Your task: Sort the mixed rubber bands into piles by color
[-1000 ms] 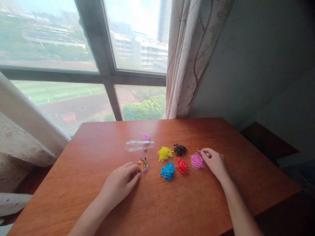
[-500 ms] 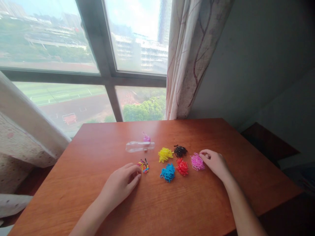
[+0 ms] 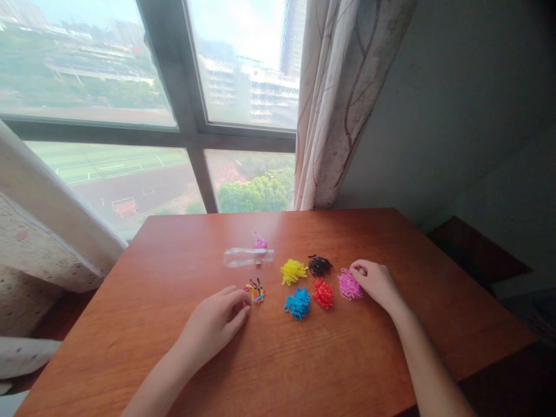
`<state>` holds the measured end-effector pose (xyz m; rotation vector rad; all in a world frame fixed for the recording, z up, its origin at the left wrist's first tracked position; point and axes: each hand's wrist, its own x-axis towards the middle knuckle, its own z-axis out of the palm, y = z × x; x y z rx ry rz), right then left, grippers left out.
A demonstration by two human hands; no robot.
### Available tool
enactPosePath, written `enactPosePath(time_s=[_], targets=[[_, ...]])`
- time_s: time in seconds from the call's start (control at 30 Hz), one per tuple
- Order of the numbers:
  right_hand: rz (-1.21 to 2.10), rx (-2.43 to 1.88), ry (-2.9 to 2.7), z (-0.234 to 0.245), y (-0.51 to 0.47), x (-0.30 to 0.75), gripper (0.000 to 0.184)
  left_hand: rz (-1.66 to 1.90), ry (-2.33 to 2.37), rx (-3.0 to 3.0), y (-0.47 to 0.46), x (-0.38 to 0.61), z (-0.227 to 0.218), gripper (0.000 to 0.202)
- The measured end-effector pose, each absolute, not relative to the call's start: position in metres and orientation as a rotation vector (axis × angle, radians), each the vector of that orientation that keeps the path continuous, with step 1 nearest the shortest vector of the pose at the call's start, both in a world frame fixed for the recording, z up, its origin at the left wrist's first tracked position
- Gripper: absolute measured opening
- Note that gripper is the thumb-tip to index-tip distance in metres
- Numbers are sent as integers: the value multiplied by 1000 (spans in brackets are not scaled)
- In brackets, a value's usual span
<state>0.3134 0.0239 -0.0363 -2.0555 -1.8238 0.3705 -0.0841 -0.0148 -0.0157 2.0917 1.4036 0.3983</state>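
My left hand (image 3: 217,321) rests on the table beside a small mixed pile of coloured rubber bands (image 3: 257,292). Its fingers are loosely curved, the thumb apart from them, and nothing shows between. At the pink rubber bands (image 3: 350,285), my right hand (image 3: 377,284) has thumb and fingertips pinched together at the pile's upper right edge. Whatever may be in that pinch is too small to make out. Between the hands lie separate heaps of yellow rubber bands (image 3: 293,272), black rubber bands (image 3: 320,266), blue rubber bands (image 3: 297,304) and red rubber bands (image 3: 323,293).
Behind the heaps, a clear plastic bottle (image 3: 245,257) lies on its side, with a small purple object (image 3: 260,241) just beyond it. The brown wooden table (image 3: 278,370) reaches back to a window (image 3: 191,139) and a patterned curtain (image 3: 330,104).
The view has shifted slightly. Both hands keep nearly the same places; the right fingertips are drawn in a little more at the edge of the pink heap.
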Motion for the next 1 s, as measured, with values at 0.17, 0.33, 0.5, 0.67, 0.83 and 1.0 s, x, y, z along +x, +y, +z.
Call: enactPosePath(time_s=[0.17, 0.33, 0.5, 0.67, 0.83, 1.0], targets=[[374, -2056, -1835, -35, 25, 314, 27, 399, 1398, 2090, -16, -85, -17, 20], [435, -2035, -1886, -35, 29, 313, 26, 402, 1397, 2095, -16, -85, -19, 20], [440, -2040, -1888, -36, 31, 310, 23, 416, 1391, 2092, -15, -85, -18, 20], [406, -2065, -1848, -34, 31, 308, 23, 419, 1396, 2084, -15, -85, -17, 20], [367, -2068, -1805, -28, 22, 312, 27, 434, 1392, 2075, -15, -85, -17, 21], [387, -2065, -1794, -25, 4, 317, 26, 435, 1385, 2078, -15, -85, -17, 21]])
